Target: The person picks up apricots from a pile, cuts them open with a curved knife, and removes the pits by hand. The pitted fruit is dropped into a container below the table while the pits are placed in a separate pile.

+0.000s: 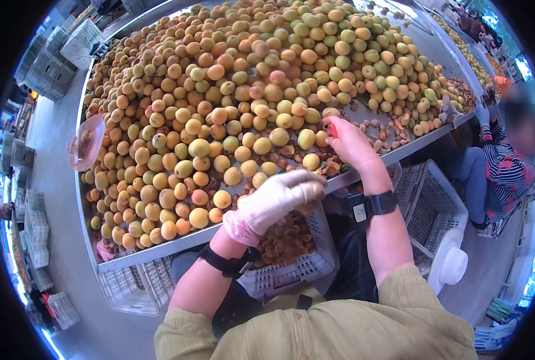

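Apricots [201,148] in yellow, orange and green lie heaped on a metal-edged table [153,254] before me. My right hand [353,144], bare, is closed around a small red-handled tool [332,129] with a dark tip, just over the table's near edge. Lower and to the left, my left hand [282,199] wears a whitish glove with a pink cuff. Its fingers are bent together above a white plastic crate [324,252] of split apricots [285,242]. What lies under those fingers is hidden. Apricot stones [383,133] are scattered right of my right hand.
A clear plastic scoop-like container [87,143] hangs at the table's left edge. Crates [432,198] stand under the table at right, with a white rounded object [453,266] beside them. Another person [507,162] sits at the right. Stacked crates [45,66] line the left.
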`<state>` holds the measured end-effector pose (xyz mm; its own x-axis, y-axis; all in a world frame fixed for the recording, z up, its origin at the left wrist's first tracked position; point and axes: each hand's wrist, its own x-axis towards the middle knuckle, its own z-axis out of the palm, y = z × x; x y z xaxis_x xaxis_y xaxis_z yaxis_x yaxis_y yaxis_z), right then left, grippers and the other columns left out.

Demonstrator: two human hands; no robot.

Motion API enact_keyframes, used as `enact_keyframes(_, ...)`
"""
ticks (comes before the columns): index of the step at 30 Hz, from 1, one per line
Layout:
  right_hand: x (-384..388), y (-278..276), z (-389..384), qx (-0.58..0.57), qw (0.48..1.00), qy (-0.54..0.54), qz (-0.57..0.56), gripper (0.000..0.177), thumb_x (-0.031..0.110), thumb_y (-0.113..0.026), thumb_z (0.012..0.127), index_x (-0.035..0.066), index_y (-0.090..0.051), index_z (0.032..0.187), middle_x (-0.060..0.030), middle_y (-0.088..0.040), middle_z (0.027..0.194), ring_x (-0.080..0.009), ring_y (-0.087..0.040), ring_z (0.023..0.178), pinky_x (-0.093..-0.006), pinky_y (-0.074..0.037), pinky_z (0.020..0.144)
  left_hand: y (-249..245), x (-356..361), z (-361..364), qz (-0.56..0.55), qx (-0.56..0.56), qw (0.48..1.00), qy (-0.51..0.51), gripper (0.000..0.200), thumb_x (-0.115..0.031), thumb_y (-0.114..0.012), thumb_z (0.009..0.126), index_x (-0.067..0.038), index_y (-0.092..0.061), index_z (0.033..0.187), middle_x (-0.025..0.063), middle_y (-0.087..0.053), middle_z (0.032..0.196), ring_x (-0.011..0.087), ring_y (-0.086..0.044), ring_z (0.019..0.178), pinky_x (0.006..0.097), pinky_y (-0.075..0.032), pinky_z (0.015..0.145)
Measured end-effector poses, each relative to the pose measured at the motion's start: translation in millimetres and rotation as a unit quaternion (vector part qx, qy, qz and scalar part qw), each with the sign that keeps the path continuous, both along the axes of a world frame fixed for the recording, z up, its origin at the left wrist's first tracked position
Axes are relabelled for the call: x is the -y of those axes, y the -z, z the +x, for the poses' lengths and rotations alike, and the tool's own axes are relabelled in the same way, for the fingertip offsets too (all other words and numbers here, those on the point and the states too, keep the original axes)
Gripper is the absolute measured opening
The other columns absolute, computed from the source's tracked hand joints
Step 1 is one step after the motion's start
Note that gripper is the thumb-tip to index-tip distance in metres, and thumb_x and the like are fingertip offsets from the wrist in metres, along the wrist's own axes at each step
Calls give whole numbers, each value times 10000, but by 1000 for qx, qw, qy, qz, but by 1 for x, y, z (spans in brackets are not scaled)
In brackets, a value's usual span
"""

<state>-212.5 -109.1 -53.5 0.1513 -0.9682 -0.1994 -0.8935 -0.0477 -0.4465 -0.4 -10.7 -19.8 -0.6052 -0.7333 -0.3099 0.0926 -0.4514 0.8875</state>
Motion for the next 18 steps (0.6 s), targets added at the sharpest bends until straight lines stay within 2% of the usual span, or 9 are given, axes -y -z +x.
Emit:
enact_keyframes(2,-3,7,-2,76,996,-41,-5,335,137,-646,824,74,-544,1137,-146,-610,1103,-338,-578,1048,-421,-466,879,7,6,1,24,13,995,-92,332,-271,-557,937,-14,-567,1147,51,-628,962,111,-607,821,249,-503,734)
enact_keyframes(3,-5,6,1,76,996,-42,-5,335,137,-646,824,74,-544,1137,-146,-610,1103,-338,-578,1048,-421,-466,879,6,7,1,50,3,990,-133,323,-268,-555,938,-21,-568,1146,52,-631,965,114,-615,816,253,-506,738)
enact_keyframes(5,-8,2,6,-20,996,-79,-26,360,83,-638,818,52,-542,1164,-169,-614,1099,-314,-592,1050,-383,-480,883,12,10,3,82,-39,983,-161,324,-268,-555,939,-26,-565,1154,49,-629,965,111,-614,813,254,-508,746)
enact_keyframes(7,-7,1,5,8,998,-64,19,361,68,-644,820,53,-538,1165,-164,-599,1139,-288,-594,1054,-363,-481,886,14,9,1,79,-44,979,-184,324,-264,-552,941,-24,-562,1157,48,-626,980,114,-613,827,251,-508,744)
enact_keyframes(11,-9,-9,8,117,993,-11,4,389,37,-648,821,31,-516,1187,-140,-598,1150,-233,-592,1055,-324,-480,893,14,13,1,42,-18,969,-242,382,-260,-559,935,-6,-515,1217,80,-589,1096,143,-602,918,254,-516,763)
enact_keyframes(13,-9,-5,12,316,948,-17,-36,393,22,-651,827,9,-513,1194,-83,-592,1157,-163,-574,1052,-289,-464,922,17,16,0,30,-22,963,-267,429,-260,-581,922,2,-486,1248,98,-562,1143,155,-588,966,261,-519,779)
enact_keyframes(14,-11,0,18,376,925,-28,-43,411,83,-681,805,78,-547,1193,-25,-566,1026,-127,-535,875,-258,-469,825,19,17,-1,20,-26,957,-288,481,-259,-603,909,10,-456,1280,115,-535,1190,167,-574,1013,267,-522,794)
enact_keyframes(17,-25,-3,47,477,873,-64,-84,376,29,-672,805,44,-563,1164,-34,-561,1019,-128,-532,877,-264,-461,824,27,25,-4,-70,30,938,-337,622,-275,-690,844,48,-430,1308,148,-532,1197,147,-585,996,241,-513,785)
enact_keyframes(18,-30,-9,50,448,890,-71,-49,401,7,-669,804,37,-540,1183,-48,-562,1059,-152,-555,950,-272,-461,858,24,27,-2,-67,44,934,-348,591,-243,-720,820,50,-468,1267,134,-565,1146,145,-591,966,243,-502,796)
